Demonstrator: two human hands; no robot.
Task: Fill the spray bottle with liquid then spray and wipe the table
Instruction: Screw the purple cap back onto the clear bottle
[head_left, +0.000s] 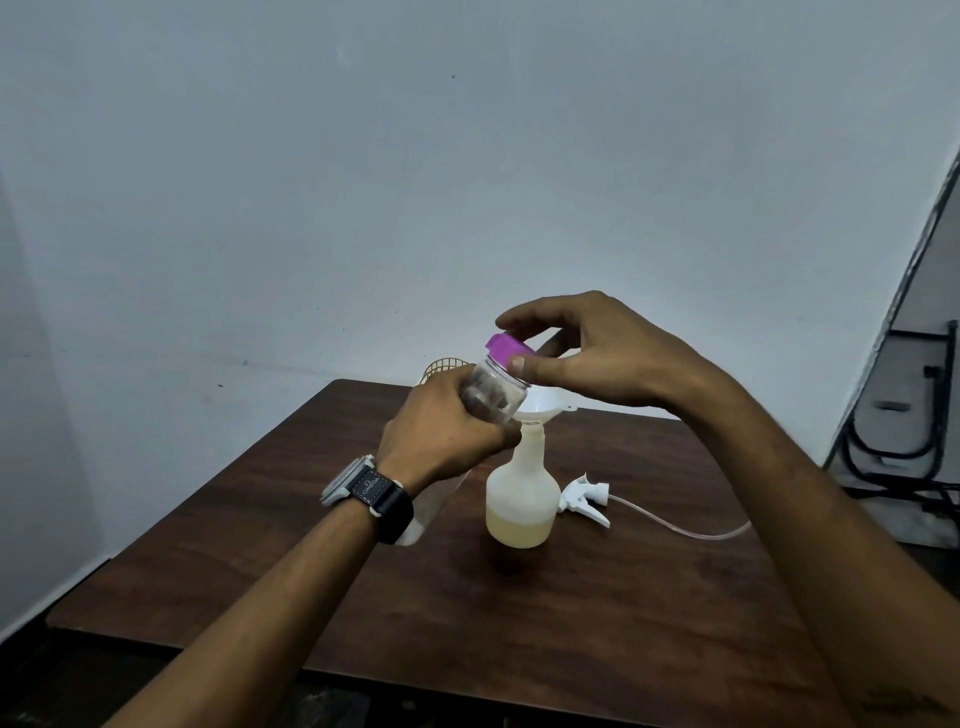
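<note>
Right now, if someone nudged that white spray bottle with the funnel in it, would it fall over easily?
Probably not easily: the spray bottle has a wide base and yellowish liquid low inside. The funnel perched in its narrow neck looks loose and might topple first. The plastic likely slides on the smooth table.

Looks like a bare, plain room, perhaps a spare or utility room in a home or small workplace; cannot tell which. Pale, unadorned wall (363, 182) with a few scuffs and specks, meeting another pale wall at the left. Dark wooden table (597, 623) pushed towards the wall, its far edge just short of it, carrying only a few household bits: a translucent spray bottle (522, 493) near the middle, a white funnel (540, 408) in its neck, a detached trigger head (584, 498) beside it. Black metal frame (893, 415), like folded furniture, propped at the right beyond the table's right edge
</note>
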